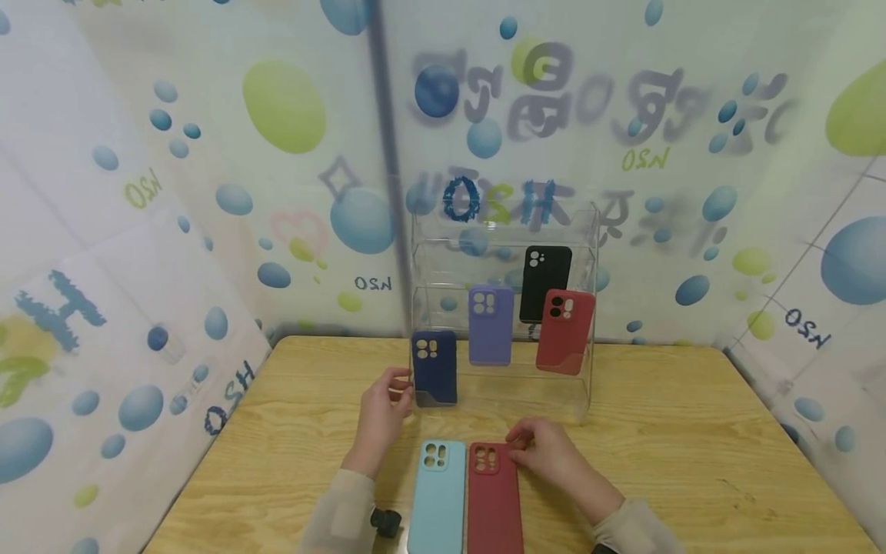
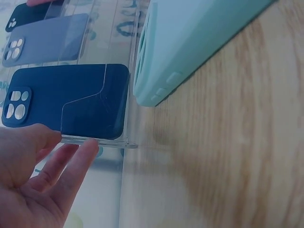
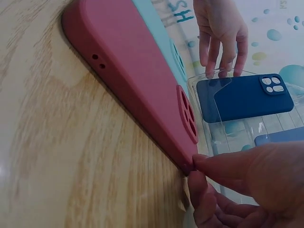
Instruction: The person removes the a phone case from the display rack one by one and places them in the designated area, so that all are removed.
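My left hand (image 1: pixel 384 412) is at the left side of a clear display stand (image 1: pixel 529 392), its fingertips right at the stand's lower edge. Just beside them a navy blue phone case (image 1: pixel 436 369) stands in the front tier. With thumb and forefinger, my right hand (image 1: pixel 550 454) pinches the upper right corner of a dark red phone case (image 3: pixel 128 61), seen close up in the right wrist view. That case lies on the table, camera cutout toward the stand. To its left lies a light blue phone case (image 1: pixel 438 500), which also shows in the left wrist view.
Higher on the stand are a purple phone case (image 1: pixel 491 331), a black phone case (image 1: pixel 547 277) and a brighter red phone case (image 1: pixel 566 338). A wooden table (image 1: pixel 664 431) carries everything, and a patterned curtain (image 1: pixel 291 192) hangs behind it.
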A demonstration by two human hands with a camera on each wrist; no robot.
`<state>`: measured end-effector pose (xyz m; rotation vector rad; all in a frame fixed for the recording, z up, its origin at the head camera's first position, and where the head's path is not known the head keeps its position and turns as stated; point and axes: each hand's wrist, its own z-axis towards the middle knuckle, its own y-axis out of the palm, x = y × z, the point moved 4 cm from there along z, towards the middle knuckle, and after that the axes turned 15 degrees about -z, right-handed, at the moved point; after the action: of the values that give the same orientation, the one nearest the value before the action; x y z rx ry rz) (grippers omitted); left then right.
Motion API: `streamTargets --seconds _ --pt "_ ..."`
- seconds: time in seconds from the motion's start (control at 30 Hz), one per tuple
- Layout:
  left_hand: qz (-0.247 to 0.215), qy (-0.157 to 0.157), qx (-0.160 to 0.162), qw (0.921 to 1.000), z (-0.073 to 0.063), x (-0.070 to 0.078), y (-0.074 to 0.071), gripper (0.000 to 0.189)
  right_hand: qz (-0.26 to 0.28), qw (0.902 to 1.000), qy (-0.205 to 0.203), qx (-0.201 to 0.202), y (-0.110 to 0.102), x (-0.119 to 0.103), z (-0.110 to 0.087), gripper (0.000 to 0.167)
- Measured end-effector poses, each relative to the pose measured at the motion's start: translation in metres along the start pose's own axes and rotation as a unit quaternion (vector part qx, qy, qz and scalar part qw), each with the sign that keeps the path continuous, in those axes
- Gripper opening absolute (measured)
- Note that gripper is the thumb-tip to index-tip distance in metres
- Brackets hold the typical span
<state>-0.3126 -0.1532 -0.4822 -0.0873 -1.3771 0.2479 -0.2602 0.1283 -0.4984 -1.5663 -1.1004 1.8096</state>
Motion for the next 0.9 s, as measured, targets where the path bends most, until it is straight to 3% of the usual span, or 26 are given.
streamTargets --seconds 0.2,0.37,0.6,0.9 --pt "-0.001 -0.006 -0.002 1.0 0.0 0.001 0.001 0.027 0.0 0.9999 -0.013 0.005 0.001 0.0 0.001 0.014" --pt "0.002 -0.013 -0.004 0.9999 0.0 0.001 0.0 0.028 -0.008 1.0 0.0 -0.003 0.003 0.0 0.001 0.014" --pt "0.021 0.002 0.005 0.9998 0.003 0.001 -0.002 0.028 -0.033 0.9993 -0.007 0.014 0.002 -0.007 0.002 0.015" --pt "0.011 -0.001 0.0 0.9999 0.001 -0.001 -0.001 0.028 -0.041 0.999 0.016 0.002 0.003 -0.014 0.003 0.005"
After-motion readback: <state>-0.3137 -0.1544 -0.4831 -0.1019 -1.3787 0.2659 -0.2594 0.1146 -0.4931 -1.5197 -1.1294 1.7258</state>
